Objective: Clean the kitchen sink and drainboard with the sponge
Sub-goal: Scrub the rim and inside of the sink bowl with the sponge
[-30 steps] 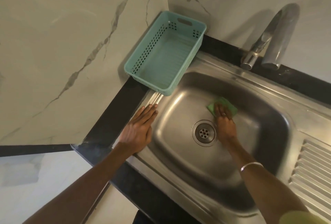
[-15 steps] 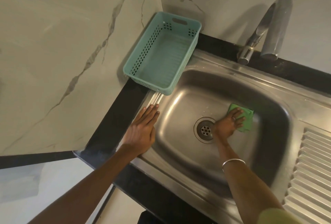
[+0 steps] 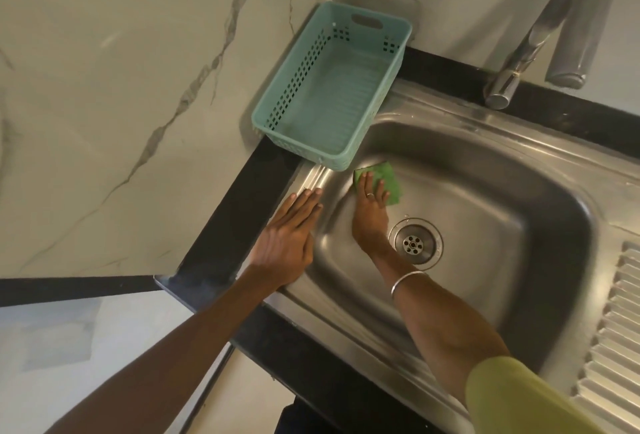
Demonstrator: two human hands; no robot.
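Down in the far left part of the steel sink (image 3: 512, 211), the right hand (image 3: 372, 208) pressed the green sponge (image 3: 389, 180) flat against the basin where the floor curved up into the wall. Its fingers lay straight and spread over the near half of the sponge, palm down, with a ring on one finger; nothing was curled around the pad. The sponge's far and right edges showed beyond the fingertips. A thin metal bangle (image 3: 408, 279) circled the right forearm, and a yellow-green sleeve (image 3: 519, 399) covered the upper arm at the lower edge of the view.

The left hand (image 3: 289, 236) rested flat on the sink's left rim, fingers straight and together, holding nothing, its fingertips pointing toward the far left corner. The round drain (image 3: 415, 244) sat in the basin floor just to the right of the right wrist.

At the far left corner of the sink stood a teal plastic basket (image 3: 332, 35), its near corner overhanging the basin just beyond the sponge. A curved metal tap (image 3: 554, 17) rose from the far edge, well to the right. The ribbed drainboard (image 3: 620, 329) lay along the sink's right side. A black counter (image 3: 235, 211) framed the sink, with marble-patterned wall (image 3: 121, 87) behind it.
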